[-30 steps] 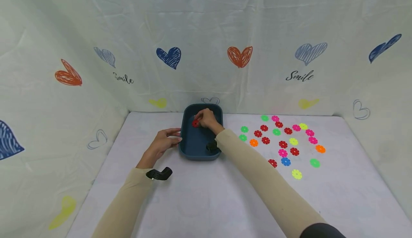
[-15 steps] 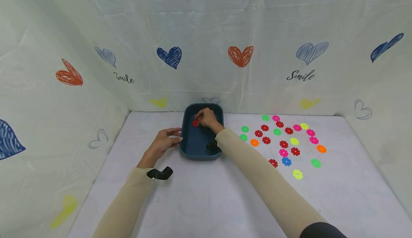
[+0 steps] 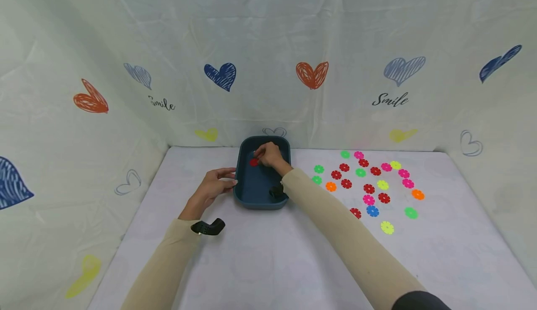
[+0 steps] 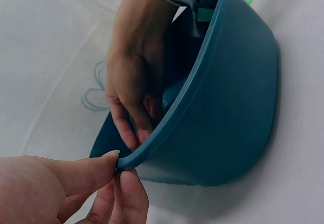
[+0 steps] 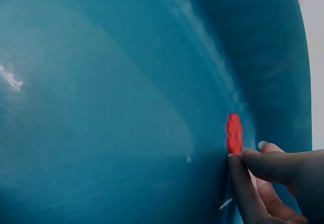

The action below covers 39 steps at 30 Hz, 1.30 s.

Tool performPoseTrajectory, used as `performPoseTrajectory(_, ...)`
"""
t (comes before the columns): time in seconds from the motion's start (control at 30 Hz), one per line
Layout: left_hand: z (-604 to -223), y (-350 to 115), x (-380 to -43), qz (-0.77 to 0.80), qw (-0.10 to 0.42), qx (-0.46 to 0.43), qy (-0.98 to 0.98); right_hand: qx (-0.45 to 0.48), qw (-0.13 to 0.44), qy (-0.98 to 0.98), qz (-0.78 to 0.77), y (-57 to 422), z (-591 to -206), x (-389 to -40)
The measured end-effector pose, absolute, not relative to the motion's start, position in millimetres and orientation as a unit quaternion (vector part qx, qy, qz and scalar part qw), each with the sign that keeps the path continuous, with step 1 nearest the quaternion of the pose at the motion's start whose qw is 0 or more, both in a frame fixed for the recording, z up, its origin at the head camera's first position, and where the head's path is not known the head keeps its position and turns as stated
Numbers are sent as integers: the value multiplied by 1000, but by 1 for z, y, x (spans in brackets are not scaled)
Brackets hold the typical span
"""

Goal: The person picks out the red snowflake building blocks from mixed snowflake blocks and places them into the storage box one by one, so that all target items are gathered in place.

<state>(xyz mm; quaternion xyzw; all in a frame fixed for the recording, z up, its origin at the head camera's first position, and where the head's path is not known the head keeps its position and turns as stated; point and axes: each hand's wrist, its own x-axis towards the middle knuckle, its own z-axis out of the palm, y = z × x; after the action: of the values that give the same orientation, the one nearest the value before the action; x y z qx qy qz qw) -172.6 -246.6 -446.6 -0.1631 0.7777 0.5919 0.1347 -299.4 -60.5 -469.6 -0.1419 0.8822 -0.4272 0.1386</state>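
Head | right sleeve [image 3: 335,221] partly hides bin [image 3: 260,206] | coloured discs [image 3: 367,189] right of it

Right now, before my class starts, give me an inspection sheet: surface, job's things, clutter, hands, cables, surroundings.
Surface: white tabletop.
Job's things: red disc inside the blue bin; loose discs in several colours scattered right of the bin.
Clutter: nothing seen.
Hands: left hand pinches the bin's rim; right hand pinches the red disc.
Cables: nothing seen.
Surroundings: pale backdrop printed with hearts.
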Motion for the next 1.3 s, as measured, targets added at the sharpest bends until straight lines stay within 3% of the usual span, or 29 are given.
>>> performPoseTrajectory(0.7, -451, -245, -174, 578, 139, -148, 790, -199, 144, 848, -470, -27, -439, -285)
performPoseTrajectory(1.3, -446, -246, -171, 575, 147, -147, 792, -195, 161, 815, -521, 30, -419, -259)
